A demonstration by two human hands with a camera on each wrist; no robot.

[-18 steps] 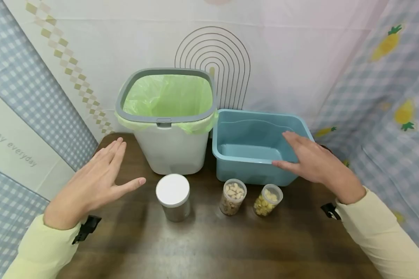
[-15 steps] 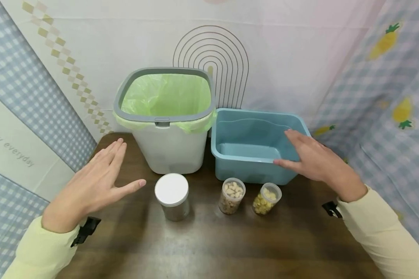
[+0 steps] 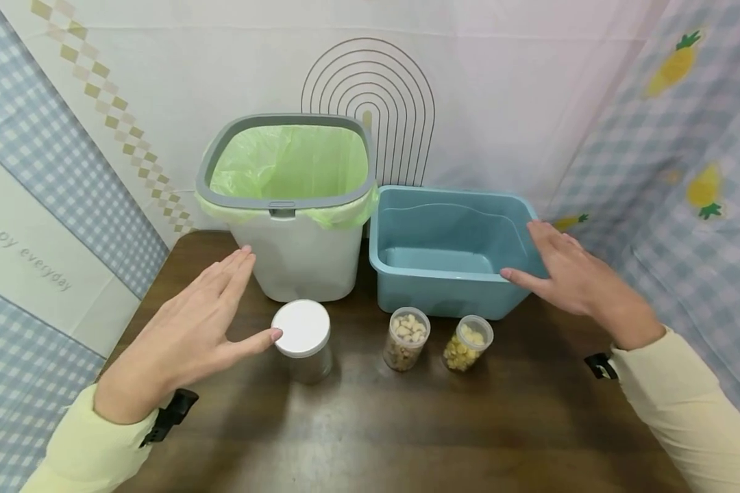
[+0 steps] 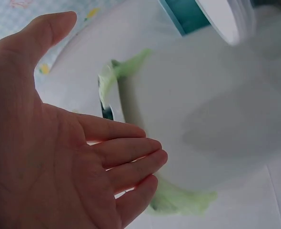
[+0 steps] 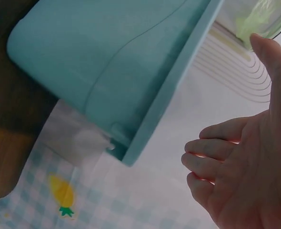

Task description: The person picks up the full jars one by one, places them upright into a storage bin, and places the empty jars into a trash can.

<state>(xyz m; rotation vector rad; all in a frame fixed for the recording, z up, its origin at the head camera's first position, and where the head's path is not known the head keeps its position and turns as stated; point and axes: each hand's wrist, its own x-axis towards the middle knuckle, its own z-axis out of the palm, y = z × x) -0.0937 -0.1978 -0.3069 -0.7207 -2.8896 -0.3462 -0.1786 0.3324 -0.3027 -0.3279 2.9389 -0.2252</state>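
My left hand, fingers straight and thumb spread, hovers left of a clear jar with a white lid. In the head view its thumb tip overlaps the lid's edge; whether they touch I cannot tell. The left wrist view shows the palm bare and part of the white lid at the top. Over the right side of a blue plastic tub is my right hand, fingers straight, holding nothing. Two small clear jars stand in front of the tub: one of cashews, one of yellow pieces.
A white trash bin with a grey rim and green liner bag stands behind the white-lidded jar, left of the tub. All rest on a dark wooden table. Printed cloth hangs behind and on both sides.
My left hand has moved right, towards the white-lidded jar. My right hand has shifted slightly right. The head view has tilted a little; the containers keep their places.
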